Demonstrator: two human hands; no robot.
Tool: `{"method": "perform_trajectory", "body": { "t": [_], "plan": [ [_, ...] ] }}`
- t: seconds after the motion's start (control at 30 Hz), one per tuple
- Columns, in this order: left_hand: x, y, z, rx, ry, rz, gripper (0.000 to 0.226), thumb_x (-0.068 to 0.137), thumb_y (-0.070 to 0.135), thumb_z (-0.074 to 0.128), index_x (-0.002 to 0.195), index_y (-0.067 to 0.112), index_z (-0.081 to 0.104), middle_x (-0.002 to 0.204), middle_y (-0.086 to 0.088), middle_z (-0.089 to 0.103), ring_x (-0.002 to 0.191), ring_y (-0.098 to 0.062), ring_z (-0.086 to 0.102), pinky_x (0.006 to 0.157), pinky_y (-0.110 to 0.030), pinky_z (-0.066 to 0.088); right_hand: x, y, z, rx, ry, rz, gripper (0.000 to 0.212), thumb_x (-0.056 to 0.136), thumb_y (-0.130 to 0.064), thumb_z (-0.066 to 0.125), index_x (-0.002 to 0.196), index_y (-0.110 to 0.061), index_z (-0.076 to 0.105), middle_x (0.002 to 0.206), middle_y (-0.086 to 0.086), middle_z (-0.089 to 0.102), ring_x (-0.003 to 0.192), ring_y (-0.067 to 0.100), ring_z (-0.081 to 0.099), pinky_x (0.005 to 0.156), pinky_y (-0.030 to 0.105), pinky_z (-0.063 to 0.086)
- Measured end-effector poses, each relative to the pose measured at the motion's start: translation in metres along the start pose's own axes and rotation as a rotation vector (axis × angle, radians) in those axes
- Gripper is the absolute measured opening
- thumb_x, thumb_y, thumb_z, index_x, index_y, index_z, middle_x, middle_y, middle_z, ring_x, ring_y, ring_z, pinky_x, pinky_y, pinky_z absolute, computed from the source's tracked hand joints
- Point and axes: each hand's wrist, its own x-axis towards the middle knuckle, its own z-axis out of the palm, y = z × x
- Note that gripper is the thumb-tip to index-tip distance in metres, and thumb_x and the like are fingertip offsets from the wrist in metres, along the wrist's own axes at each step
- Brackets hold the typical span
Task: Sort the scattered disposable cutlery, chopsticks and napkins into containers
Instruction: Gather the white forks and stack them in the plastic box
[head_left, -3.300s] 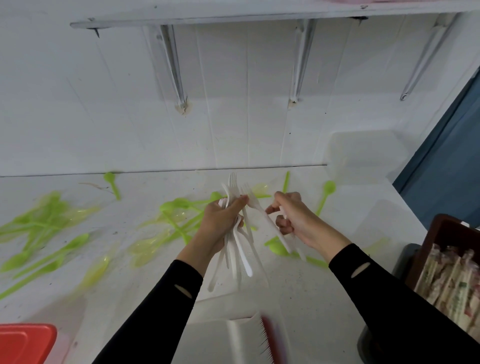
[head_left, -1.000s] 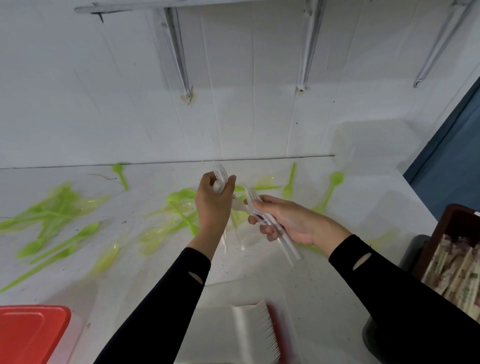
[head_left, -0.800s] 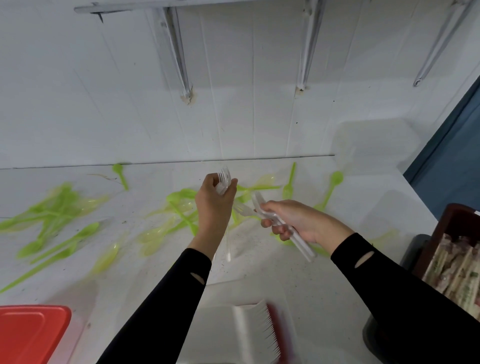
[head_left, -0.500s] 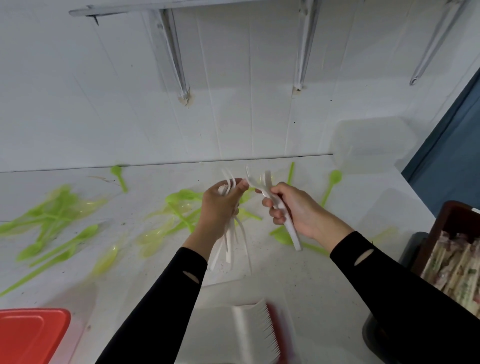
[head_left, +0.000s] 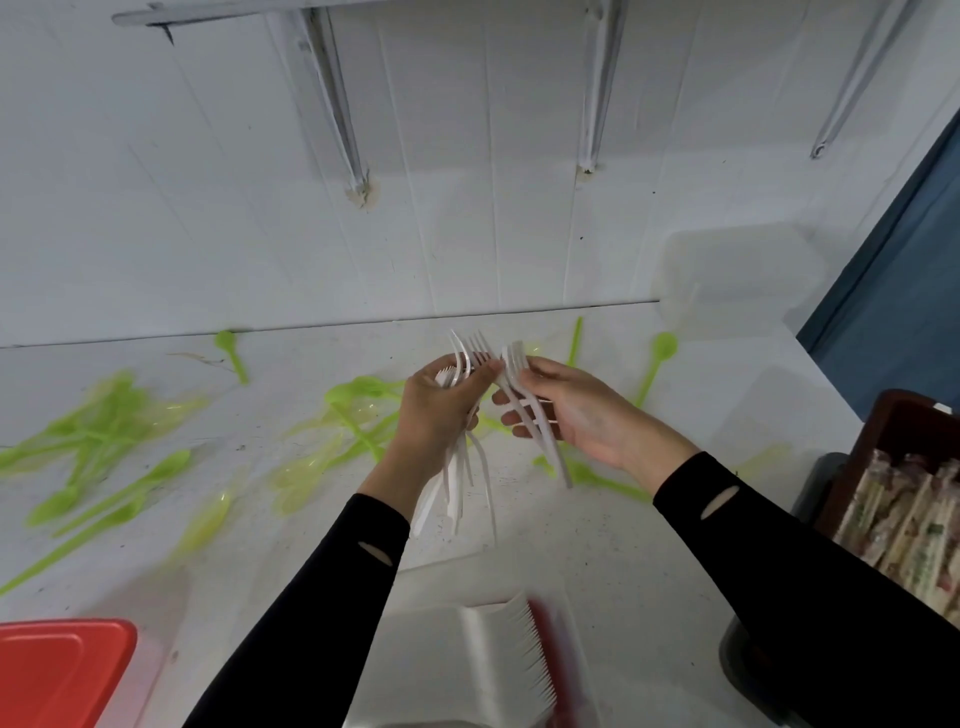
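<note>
1. Head view, far left: a red container sits on the near corner of the worktop, only partly in frame. Beyond it, green spoons lie scattered and overlapping, still unsorted.
2. Centre left: the left hand is curled round a bundle of white forks and holds it in the air above the worktop. The tines stick up past the thumb and the handles fan out loosely below the fist.
3. Under the hands, at the near edge, is a white stack with a toothed side. It is too blurred to tell what it is.
4. Centre right: the right hand has its palm turned up and its fingers loosely bent. It holds a few loose forks across the palm under the thumb, with their tines almost touching the bundle's.
5. Handling, as a judgement: the forks look very light, thin, smooth and springy, so a splayed bundle may slip or shed one. Gripping mid-handle, with all the tines facing one way, should let them nest. The tines are probably the part most likely to snap.
6. Right: another green spoon lies beyond the right hand. At the frame edge, a brown box holds upright wrapped packets. Whether these are chopsticks or napkins cannot be told.
</note>
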Motion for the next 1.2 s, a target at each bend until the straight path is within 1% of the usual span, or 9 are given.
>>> {"method": "perform_trajectory", "body": {
  "t": [0.17, 0.33, 0.4, 0.47, 0.53, 0.7, 0.83, 1.03, 1.2],
  "plan": [
    [0.007, -0.005, -0.006, -0.036, 0.134, -0.031, 0.014, 0.086, 0.018, 0.075, 0.079, 0.008, 0.068, 0.048, 0.004, 0.039, 0.042, -0.011, 0.033, 0.042, -0.023, 0.032, 0.005, 0.000, -0.004, 0.052, 0.077, -0.001, 0.019, 0.101, -0.025, 0.053, 0.111, -0.009, 0.055, 0.113, 0.000, 0.073, 0.101, 0.025, 0.071, 0.092, 0.041, 0.055],
    [0.002, -0.007, 0.001, 0.059, -0.037, -0.111, 0.021, 0.083, 0.012, 0.074, 0.064, 0.016, 0.068, 0.053, -0.002, 0.038, 0.046, -0.013, 0.034, 0.044, -0.022, 0.031, 0.006, 0.004, -0.001, -0.057, 0.058, 0.036, 0.018, 0.099, -0.023, 0.057, 0.110, -0.010, 0.062, 0.107, 0.007, 0.067, 0.104, 0.028, 0.065, 0.103, 0.044, 0.045],
    [0.003, -0.007, 0.002, 0.058, -0.061, -0.113, 0.009, 0.083, 0.013, 0.073, 0.077, 0.009, 0.069, 0.057, -0.006, 0.043, 0.048, -0.015, 0.037, 0.046, -0.024, 0.034, 0.005, 0.004, -0.001, -0.037, 0.063, 0.005, 0.018, 0.098, -0.026, 0.059, 0.108, -0.012, 0.062, 0.109, 0.009, 0.070, 0.102, 0.026, 0.067, 0.095, 0.042, 0.049],
    [0.003, -0.007, -0.001, 0.027, -0.073, -0.124, 0.017, 0.084, 0.014, 0.073, 0.093, 0.001, 0.067, 0.065, -0.010, 0.052, 0.049, -0.015, 0.040, 0.046, -0.024, 0.036, 0.003, 0.003, -0.002, -0.036, 0.066, -0.018, 0.022, 0.096, -0.029, 0.061, 0.111, -0.014, 0.063, 0.113, 0.005, 0.072, 0.101, 0.024, 0.071, 0.083, 0.033, 0.051],
    [0.003, -0.006, -0.002, 0.008, -0.108, -0.140, 0.016, 0.086, 0.014, 0.071, 0.095, 0.002, 0.068, 0.063, -0.007, 0.051, 0.050, -0.014, 0.041, 0.045, -0.024, 0.036, 0.001, 0.003, -0.003, -0.040, 0.084, -0.046, 0.024, 0.095, -0.030, 0.062, 0.115, -0.017, 0.062, 0.112, 0.003, 0.073, 0.098, 0.023, 0.072, 0.078, 0.029, 0.049],
    [0.000, -0.005, -0.001, 0.012, -0.180, -0.109, 0.012, 0.089, 0.013, 0.069, 0.097, 0.003, 0.070, 0.055, 0.000, 0.042, 0.048, -0.013, 0.039, 0.044, -0.023, 0.035, 0.000, 0.000, -0.007, -0.004, 0.097, -0.056, 0.029, 0.098, -0.031, 0.058, 0.127, -0.028, 0.060, 0.110, 0.000, 0.074, 0.096, 0.025, 0.073, 0.089, 0.039, 0.051],
    [0.000, -0.006, -0.001, 0.048, -0.201, -0.083, 0.019, 0.090, 0.015, 0.069, 0.102, 0.000, 0.070, 0.056, -0.002, 0.044, 0.048, -0.013, 0.040, 0.045, -0.023, 0.037, -0.002, -0.003, -0.010, -0.047, 0.011, 0.069, 0.034, 0.100, -0.035, 0.053, 0.123, -0.013, 0.065, 0.112, 0.005, 0.073, 0.101, 0.026, 0.071, 0.097, 0.043, 0.050],
    [0.007, -0.007, -0.006, -0.010, 0.056, -0.121, 0.011, 0.088, 0.021, 0.072, 0.091, 0.011, 0.072, 0.068, -0.005, 0.054, 0.051, -0.012, 0.045, 0.046, -0.022, 0.043, -0.004, -0.004, -0.003, 0.011, -0.083, 0.158, 0.037, 0.100, -0.034, 0.052, 0.127, -0.009, 0.055, 0.114, 0.012, 0.071, 0.090, 0.024, 0.071, 0.081, 0.038, 0.056],
    [0.011, -0.008, -0.009, -0.087, 0.178, -0.111, 0.013, 0.087, 0.026, 0.073, 0.086, 0.014, 0.069, 0.063, 0.000, 0.058, 0.053, -0.013, 0.053, 0.049, -0.023, 0.048, -0.005, 0.000, 0.004, -0.028, -0.164, 0.132, 0.021, 0.094, -0.026, 0.062, 0.105, -0.009, 0.067, 0.094, 0.006, 0.071, 0.083, 0.021, 0.068, 0.086, 0.040, 0.053]
  ]
}}
